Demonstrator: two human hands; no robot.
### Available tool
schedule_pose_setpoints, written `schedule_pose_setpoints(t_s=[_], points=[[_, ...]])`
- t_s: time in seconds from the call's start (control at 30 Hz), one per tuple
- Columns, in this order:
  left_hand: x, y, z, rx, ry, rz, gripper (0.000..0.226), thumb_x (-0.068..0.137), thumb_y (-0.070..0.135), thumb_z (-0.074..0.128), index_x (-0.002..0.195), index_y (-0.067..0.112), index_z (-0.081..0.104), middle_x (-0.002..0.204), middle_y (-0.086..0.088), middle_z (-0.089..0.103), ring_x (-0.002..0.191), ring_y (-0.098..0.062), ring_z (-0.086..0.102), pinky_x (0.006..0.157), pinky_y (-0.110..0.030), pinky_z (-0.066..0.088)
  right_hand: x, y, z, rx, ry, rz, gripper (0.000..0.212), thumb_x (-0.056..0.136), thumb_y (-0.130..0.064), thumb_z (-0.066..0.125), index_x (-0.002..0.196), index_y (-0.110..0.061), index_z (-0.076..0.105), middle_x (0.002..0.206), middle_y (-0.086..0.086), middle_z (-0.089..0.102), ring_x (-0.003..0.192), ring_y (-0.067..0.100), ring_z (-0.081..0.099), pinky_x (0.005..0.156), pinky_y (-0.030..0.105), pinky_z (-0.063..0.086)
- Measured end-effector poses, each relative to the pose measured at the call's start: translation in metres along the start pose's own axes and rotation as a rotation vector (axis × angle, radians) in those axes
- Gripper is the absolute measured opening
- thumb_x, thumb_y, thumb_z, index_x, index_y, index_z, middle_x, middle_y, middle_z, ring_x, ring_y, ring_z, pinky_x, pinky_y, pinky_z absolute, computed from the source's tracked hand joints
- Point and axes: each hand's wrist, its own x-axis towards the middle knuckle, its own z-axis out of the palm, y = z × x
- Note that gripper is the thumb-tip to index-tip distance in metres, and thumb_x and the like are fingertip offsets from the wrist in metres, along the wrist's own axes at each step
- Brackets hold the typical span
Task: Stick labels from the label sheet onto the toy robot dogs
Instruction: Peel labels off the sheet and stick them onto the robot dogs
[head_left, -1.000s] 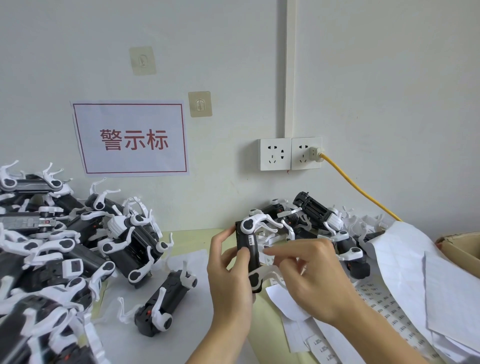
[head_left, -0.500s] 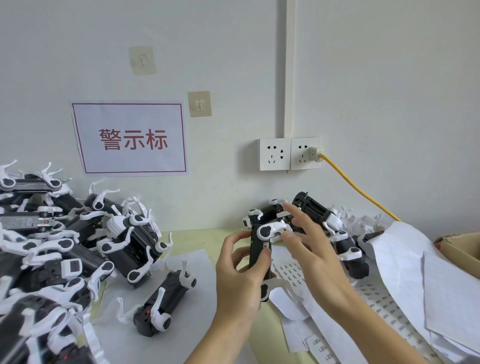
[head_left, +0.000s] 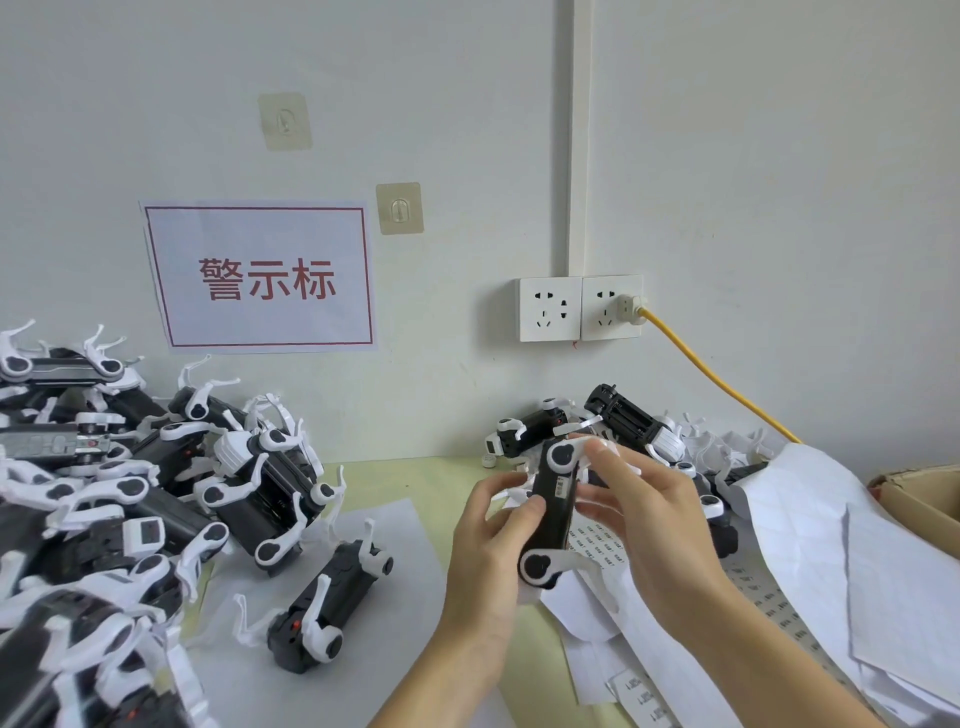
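Note:
I hold a black toy robot dog (head_left: 553, 512) with white legs upright in front of me, above the table. My left hand (head_left: 485, 551) grips its left side, thumb on the body. My right hand (head_left: 641, 512) holds its right side, fingers curled round the upper body and legs. A small white label with print sits on the dog's upper body. The label sheet (head_left: 597, 543) lies on the table just behind and below the dog, partly hidden by my right hand.
A big pile of robot dogs (head_left: 130, 499) fills the left. One dog (head_left: 332, 605) lies alone on white paper. More dogs (head_left: 628, 421) are heaped by the wall. Loose paper sheets (head_left: 841, 561) and a cardboard box (head_left: 919, 499) are on the right. A yellow cable (head_left: 717, 382) runs from the wall socket.
My right hand came back from the heap by the wall to the held dog's right side. The dog is turned, so a label on its body now faces me.

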Motion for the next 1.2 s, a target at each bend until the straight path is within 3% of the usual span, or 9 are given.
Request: schedule_pose_setpoints(t_s=[0.17, 0.33, 0.43, 0.57, 0.67, 0.73, 0.9, 1.07, 1.2], points=[[0.002, -0.006, 0.001, -0.070, -0.116, -0.143, 0.065, 0.063, 0.045, 0.077, 0.120, 0.024, 0.055, 0.093, -0.008, 0.076, 0.082, -0.025, 0.073, 0.069, -0.037, 0.056, 0.003, -0.001, -0.003, 0.104, 0.106, 0.000, 0.024, 0.098, -0.032, 0.059, 0.094, -0.020, 0.080, 0.096, 0.007, 0.078, 0.094, 0.024, 0.074, 0.084, 0.032, 0.053], [0.009, -0.007, 0.001, -0.177, 0.128, -0.001, 0.085, 0.046, 0.046, 0.087, 0.119, 0.026, 0.050, 0.090, -0.019, 0.074, 0.071, -0.025, 0.071, 0.075, -0.036, 0.057, 0.004, -0.001, -0.003, 0.141, 0.137, 0.061, 0.021, 0.095, -0.038, 0.062, 0.088, -0.031, 0.081, 0.096, -0.005, 0.078, 0.090, 0.012, 0.075, 0.071, 0.030, 0.051], [0.013, -0.008, -0.002, -0.250, 0.244, 0.015, 0.086, 0.051, 0.042, 0.097, 0.120, 0.021, 0.050, 0.085, -0.015, 0.069, 0.066, -0.020, 0.068, 0.072, -0.031, 0.052, 0.005, 0.001, -0.005, 0.149, 0.122, 0.093, 0.014, 0.095, -0.033, 0.064, 0.097, -0.031, 0.078, 0.095, -0.010, 0.077, 0.087, 0.013, 0.075, 0.068, 0.030, 0.051], [0.017, -0.009, -0.007, -0.345, 0.273, 0.056, 0.086, 0.069, 0.040, 0.089, 0.117, -0.017, 0.047, 0.067, -0.008, 0.056, 0.066, -0.025, 0.055, 0.075, -0.039, 0.043, 0.008, 0.004, -0.009, 0.162, 0.049, 0.168, 0.015, 0.090, -0.026, 0.070, 0.104, -0.029, 0.070, 0.099, 0.003, 0.072, 0.092, 0.021, 0.071, 0.068, 0.033, 0.051], [0.018, -0.008, -0.009, -0.327, 0.305, 0.073, 0.063, 0.076, 0.043, 0.078, 0.105, -0.007, 0.053, 0.062, -0.004, 0.047, 0.062, -0.021, 0.050, 0.072, -0.035, 0.040, 0.009, 0.007, -0.010, 0.164, 0.001, 0.206, 0.020, 0.089, -0.019, 0.070, 0.107, -0.028, 0.069, 0.095, 0.010, 0.062, 0.092, 0.026, 0.063, 0.071, 0.037, 0.052], [0.018, -0.009, -0.010, -0.308, 0.338, 0.087, 0.053, 0.078, 0.042, 0.077, 0.101, 0.000, 0.055, 0.064, -0.004, 0.047, 0.062, -0.023, 0.047, 0.069, -0.035, 0.037, 0.010, 0.010, -0.010, 0.157, -0.019, 0.218, 0.025, 0.090, -0.016, 0.068, 0.110, -0.030, 0.067, 0.095, 0.009, 0.066, 0.093, 0.027, 0.060, 0.073, 0.038, 0.053], [0.018, -0.013, -0.015, -0.231, 0.375, 0.109, 0.046, 0.084, 0.050, 0.074, 0.091, 0.006, 0.060, 0.082, -0.004, 0.055, 0.075, -0.022, 0.053, 0.075, -0.036, 0.040, 0.010, 0.013, -0.011, 0.136, -0.069, 0.226, 0.035, 0.089, -0.016, 0.066, 0.116, -0.039, 0.067, 0.116, 0.007, 0.067, 0.101, 0.027, 0.060, 0.074, 0.036, 0.053], [0.018, -0.011, -0.013, -0.214, 0.327, 0.118, 0.059, 0.076, 0.062, 0.071, 0.089, 0.006, 0.056, 0.067, -0.002, 0.045, 0.076, -0.025, 0.044, 0.076, -0.043, 0.032, 0.007, 0.010, -0.009, 0.115, -0.114, 0.226, 0.049, 0.067, -0.031, 0.070, 0.116, -0.041, 0.070, 0.117, 0.006, 0.068, 0.106, 0.027, 0.064, 0.073, 0.033, 0.055], [0.019, -0.010, -0.012, -0.274, 0.349, 0.159, 0.078, 0.072, 0.062, 0.077, 0.109, -0.003, 0.054, 0.070, 0.001, 0.055, 0.074, -0.025, 0.048, 0.080, -0.044, 0.034, 0.007, 0.008, -0.008, 0.083, -0.124, 0.209, 0.044, 0.074, -0.031, 0.078, 0.117, -0.034, 0.069, 0.119, 0.011, 0.066, 0.113, 0.033, 0.062, 0.074, 0.033, 0.057]])
